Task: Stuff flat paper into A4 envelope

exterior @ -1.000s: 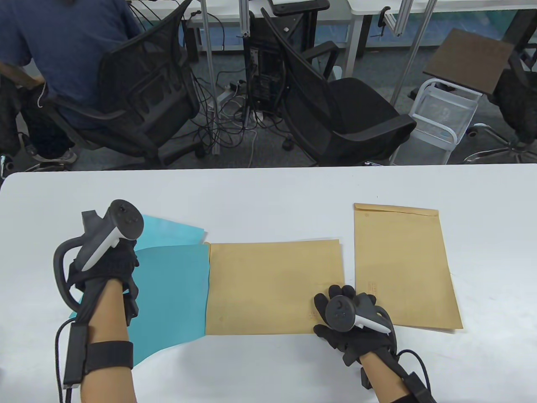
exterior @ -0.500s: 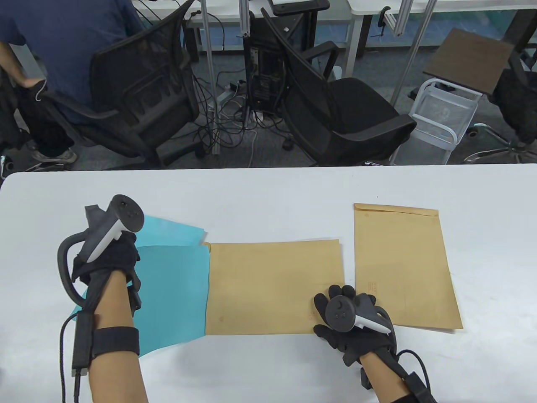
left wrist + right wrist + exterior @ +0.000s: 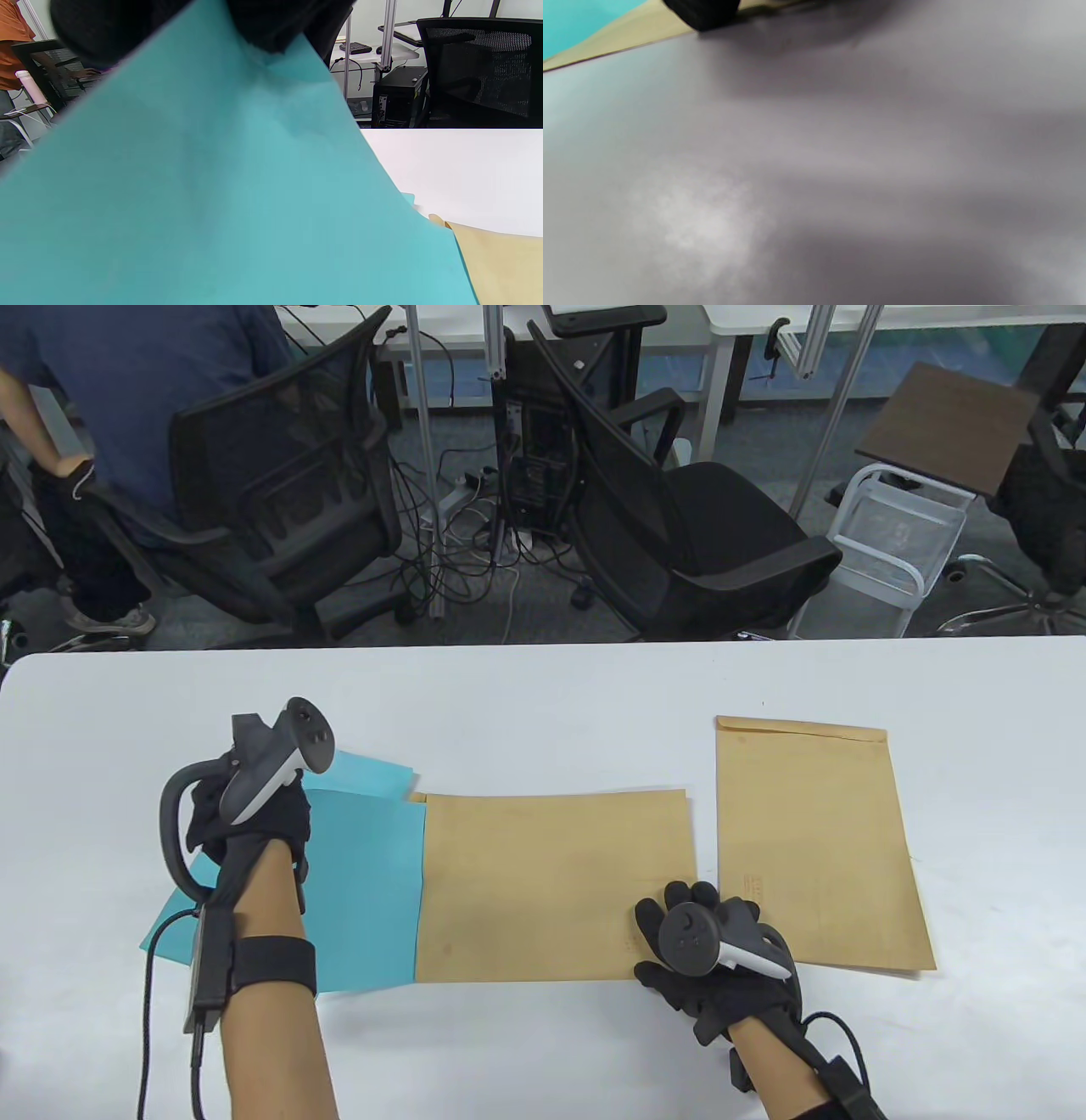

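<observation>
A teal sheet of paper [image 3: 365, 882] lies with its right edge at the mouth of a brown A4 envelope [image 3: 551, 882] lying flat mid-table. My left hand [image 3: 250, 823] grips the sheet near its far left part; in the left wrist view the sheet [image 3: 212, 190] fills the frame under my fingers [image 3: 271, 21], and the envelope's corner [image 3: 500, 262] shows at the bottom right. My right hand [image 3: 696, 950] rests with fingers spread on the envelope's near right corner. The right wrist view is blurred, with one fingertip [image 3: 704, 12] on the envelope [image 3: 628, 31].
A second teal sheet [image 3: 373, 772] lies under the held one. A second brown envelope [image 3: 814, 840] lies upright at the right. The white table [image 3: 543, 687] ends at its far edge, with office chairs [image 3: 679, 517] and a seated person [image 3: 127, 407] beyond.
My left hand has moved right toward the envelope with the teal sheet, which now lies flatter. My right hand has not moved.
</observation>
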Motion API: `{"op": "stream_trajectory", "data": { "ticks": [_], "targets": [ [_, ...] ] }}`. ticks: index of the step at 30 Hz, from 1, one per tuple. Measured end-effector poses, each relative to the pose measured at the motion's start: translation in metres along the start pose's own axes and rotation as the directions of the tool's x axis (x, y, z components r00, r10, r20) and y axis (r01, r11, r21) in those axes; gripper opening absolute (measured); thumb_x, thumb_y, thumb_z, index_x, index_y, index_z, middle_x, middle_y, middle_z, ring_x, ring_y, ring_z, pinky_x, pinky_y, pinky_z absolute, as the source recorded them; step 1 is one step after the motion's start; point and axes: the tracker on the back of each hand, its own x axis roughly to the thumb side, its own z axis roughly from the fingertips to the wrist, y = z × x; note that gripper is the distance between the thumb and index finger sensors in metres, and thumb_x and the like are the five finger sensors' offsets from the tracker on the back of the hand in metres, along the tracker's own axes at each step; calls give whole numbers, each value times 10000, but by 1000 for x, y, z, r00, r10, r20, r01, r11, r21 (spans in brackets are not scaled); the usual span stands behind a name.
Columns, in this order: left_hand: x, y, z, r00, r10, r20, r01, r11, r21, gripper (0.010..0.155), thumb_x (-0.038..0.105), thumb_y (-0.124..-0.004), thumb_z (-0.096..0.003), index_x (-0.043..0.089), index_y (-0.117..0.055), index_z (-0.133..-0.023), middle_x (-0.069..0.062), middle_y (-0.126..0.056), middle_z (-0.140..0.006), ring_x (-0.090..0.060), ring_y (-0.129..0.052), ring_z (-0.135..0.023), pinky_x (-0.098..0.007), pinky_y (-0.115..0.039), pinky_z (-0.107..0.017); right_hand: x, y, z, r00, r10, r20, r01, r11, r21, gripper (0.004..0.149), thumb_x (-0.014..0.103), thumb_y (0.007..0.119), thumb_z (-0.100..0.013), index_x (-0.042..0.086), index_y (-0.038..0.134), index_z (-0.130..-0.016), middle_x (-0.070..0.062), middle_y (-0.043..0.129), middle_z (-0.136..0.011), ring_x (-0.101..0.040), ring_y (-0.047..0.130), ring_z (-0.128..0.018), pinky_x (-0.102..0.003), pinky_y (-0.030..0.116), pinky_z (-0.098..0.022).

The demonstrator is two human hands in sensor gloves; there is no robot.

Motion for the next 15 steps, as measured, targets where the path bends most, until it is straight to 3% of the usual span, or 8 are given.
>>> {"op": "stream_trajectory", "data": {
  "ticks": [11,15],
  "targets": [
    [3,-11,-17,999,33,30,-34,999,28,406,145,-710,-493,208,-837,-873,-157,-879,-870,-352,-964,-630,-557,-762,-529,-1,0,0,1000,-5,6,5,1000,2,723,441,542,-641,140,124,-1147,-276,-27,-1115,-588,-64,-977,-822,-26,-527],
    [4,-16,-24,999,53,13,-53,998,25,410,148,-705,-493,201,-835,-878,-165,-879,-853,-320,-984,-553,-511,-798,-486,-1,0,0,1000,-7,6,7,1000,2,723,442,540,-642,140,121,-1148,-276,-31,-1114,-587,-67,-976,-822,-24,-527]
  ]
}}
